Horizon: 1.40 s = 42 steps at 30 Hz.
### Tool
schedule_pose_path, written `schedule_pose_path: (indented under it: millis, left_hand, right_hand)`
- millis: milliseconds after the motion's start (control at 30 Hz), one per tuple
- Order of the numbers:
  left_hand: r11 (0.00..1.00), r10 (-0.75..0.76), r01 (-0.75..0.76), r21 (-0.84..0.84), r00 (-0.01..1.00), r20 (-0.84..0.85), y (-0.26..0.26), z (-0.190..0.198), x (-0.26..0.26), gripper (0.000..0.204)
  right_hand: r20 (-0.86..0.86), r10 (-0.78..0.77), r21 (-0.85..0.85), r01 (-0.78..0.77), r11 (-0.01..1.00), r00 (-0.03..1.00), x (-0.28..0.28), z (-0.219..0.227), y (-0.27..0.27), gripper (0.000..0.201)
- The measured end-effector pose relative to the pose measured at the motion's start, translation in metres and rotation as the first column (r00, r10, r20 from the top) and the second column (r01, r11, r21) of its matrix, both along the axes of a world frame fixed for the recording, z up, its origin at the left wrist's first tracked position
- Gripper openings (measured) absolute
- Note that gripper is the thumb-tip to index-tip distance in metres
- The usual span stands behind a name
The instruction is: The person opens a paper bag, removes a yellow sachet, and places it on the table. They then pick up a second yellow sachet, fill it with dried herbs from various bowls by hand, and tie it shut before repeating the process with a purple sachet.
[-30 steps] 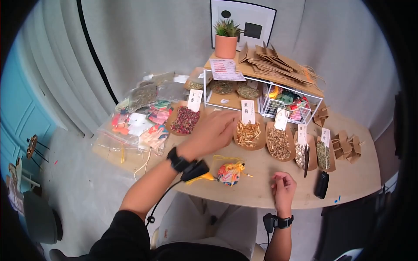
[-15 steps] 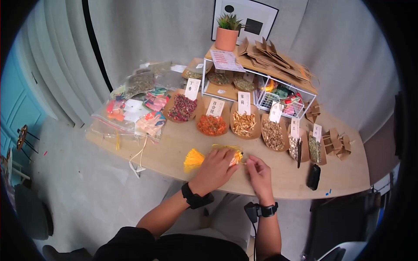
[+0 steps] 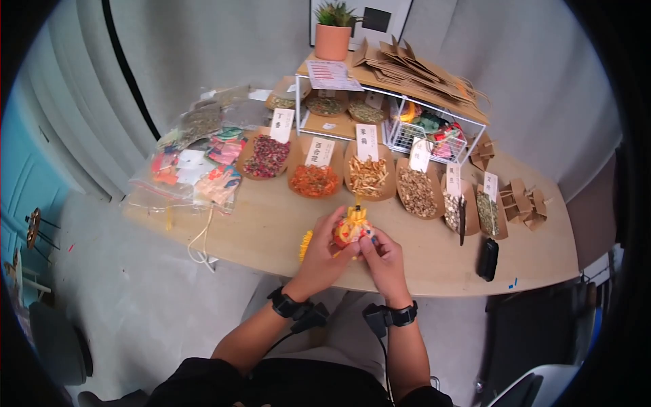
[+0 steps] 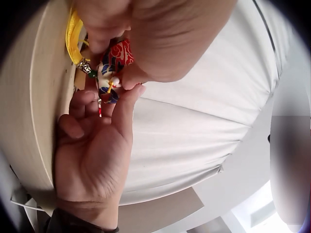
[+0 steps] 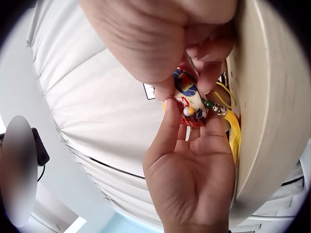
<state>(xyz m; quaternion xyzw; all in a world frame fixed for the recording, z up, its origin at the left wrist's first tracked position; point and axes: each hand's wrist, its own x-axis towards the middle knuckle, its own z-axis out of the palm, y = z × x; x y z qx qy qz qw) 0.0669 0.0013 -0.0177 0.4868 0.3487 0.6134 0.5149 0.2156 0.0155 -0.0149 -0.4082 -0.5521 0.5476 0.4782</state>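
Note:
Both hands hold a small stuffed fabric sachet (image 3: pixel 352 232) near the table's front edge. Its cloth is patterned in red, blue and cream, with gathered yellow at the top in the head view. The left hand (image 3: pixel 323 256) grips its left side, the right hand (image 3: pixel 385 262) its right side, thumbs on the near face. In the right wrist view a white bead (image 5: pixel 188 111) sits on the cloth, and a green bead (image 5: pixel 209 104) and metal cap lead to a yellow tassel (image 5: pixel 234 138). The fingers hide part of the sachet.
Brown paper trays of dried flowers and herbs, such as an orange-filled tray (image 3: pixel 315 180), line the table behind the hands with label cards. Plastic bags (image 3: pixel 203 159) lie left. A shelf (image 3: pixel 380 88) bears paper bags and a plant pot (image 3: pixel 332 42). A black object (image 3: pixel 487 260) lies right.
The left hand has come back from over the trays to the sachet, which lay on the table. The right hand has moved left to it. Both now hold it, turned top upward.

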Motion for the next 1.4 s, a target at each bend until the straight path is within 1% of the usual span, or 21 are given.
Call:
schedule_pose_path:
  millis: [67, 100, 200, 300, 400, 500, 600, 667, 700, 800, 900, 1000, 1100, 1200, 1300, 1400]
  left_hand:
    - [0.999, -0.043, 0.043, 0.029, 0.999, 0.003, -0.001, -0.01, -0.001, 0.061]
    - [0.997, -0.064, 0.064, 0.042, 0.998, 0.002, -0.002, -0.014, -0.003, 0.059]
    - [0.998, -0.038, 0.04, 0.048, 0.999, -0.035, -0.001, -0.01, -0.009, 0.048]
    - [0.988, -0.103, 0.121, -0.095, 0.979, 0.176, -0.002, -0.007, -0.011, 0.043]
    - [0.992, -0.06, 0.072, -0.107, 0.992, 0.114, -0.001, -0.007, -0.01, 0.037]
    - [0.994, 0.105, -0.102, -0.031, 0.99, 0.097, -0.001, -0.002, 0.002, 0.027]
    - [0.99, 0.133, -0.136, 0.046, 0.989, 0.069, -0.003, -0.006, 0.008, 0.023]
    - [0.987, 0.128, -0.111, 0.116, 0.98, -0.15, -0.003, -0.008, 0.004, 0.024]
    - [0.984, 0.13, -0.093, 0.149, 0.957, -0.258, -0.004, -0.01, 0.002, 0.025]
    - [0.99, 0.106, -0.068, 0.127, 0.94, -0.324, -0.003, -0.015, -0.001, 0.025]
    - [0.975, 0.185, -0.132, 0.179, 0.928, -0.324, -0.003, -0.011, 0.002, 0.02]
    - [0.97, 0.214, -0.143, 0.196, 0.886, -0.412, -0.005, -0.001, -0.001, 0.016]
    - [0.985, 0.15, -0.099, 0.143, 0.9, -0.409, -0.004, 0.003, -0.001, 0.015]
    - [0.975, 0.179, -0.099, 0.2, 0.882, -0.436, -0.002, 0.004, 0.001, 0.017]
    - [0.957, 0.208, -0.105, 0.27, 0.898, -0.389, 0.003, -0.006, 0.0, 0.017]
    - [0.985, 0.143, -0.105, 0.133, 0.939, -0.314, -0.001, -0.004, 0.002, 0.017]
  right_hand:
    - [0.052, -0.024, -0.006, 0.025, 1.0, 0.998, 0.002, -0.004, -0.004, 0.043]
    - [0.033, -0.044, 0.015, 0.043, 0.999, 0.999, 0.001, -0.005, -0.006, 0.041]
    - [0.018, -0.035, 0.011, 0.035, 0.999, 0.999, 0.0, 0.0, -0.01, 0.04]
    - [0.037, -0.049, 0.019, 0.048, 0.999, 0.998, 0.002, -0.005, -0.009, 0.041]
    - [0.024, -0.079, 0.07, 0.078, 0.995, 0.997, 0.0, -0.009, -0.011, 0.037]
    - [0.076, -0.18, 0.162, 0.166, 0.973, 0.981, -0.008, 0.011, -0.017, 0.032]
    - [0.052, -0.276, 0.248, 0.255, 0.935, 0.96, -0.013, 0.007, -0.016, 0.024]
    - [0.128, -0.285, 0.383, 0.217, 0.898, 0.95, -0.009, 0.0, -0.01, 0.02]
    - [0.165, -0.292, 0.447, 0.193, 0.874, 0.942, -0.007, -0.003, -0.007, 0.018]
    - [0.23, -0.282, 0.475, 0.145, 0.868, 0.932, -0.004, -0.009, -0.004, 0.014]
    - [0.276, -0.375, 0.519, 0.191, 0.833, 0.885, -0.01, -0.002, -0.004, 0.013]
    - [0.428, -0.335, 0.498, 0.09, 0.862, 0.84, -0.007, 0.022, -0.006, 0.014]
    - [0.601, -0.191, 0.332, -0.025, 0.943, 0.776, 0.006, 0.036, -0.001, 0.013]
    - [0.676, -0.161, 0.361, -0.133, 0.923, 0.719, 0.014, 0.04, 0.007, 0.014]
    - [0.583, -0.063, 0.239, -0.097, 0.966, 0.81, 0.011, 0.042, 0.007, 0.015]
    - [0.451, -0.082, 0.264, -0.045, 0.964, 0.889, 0.005, 0.027, 0.006, 0.017]
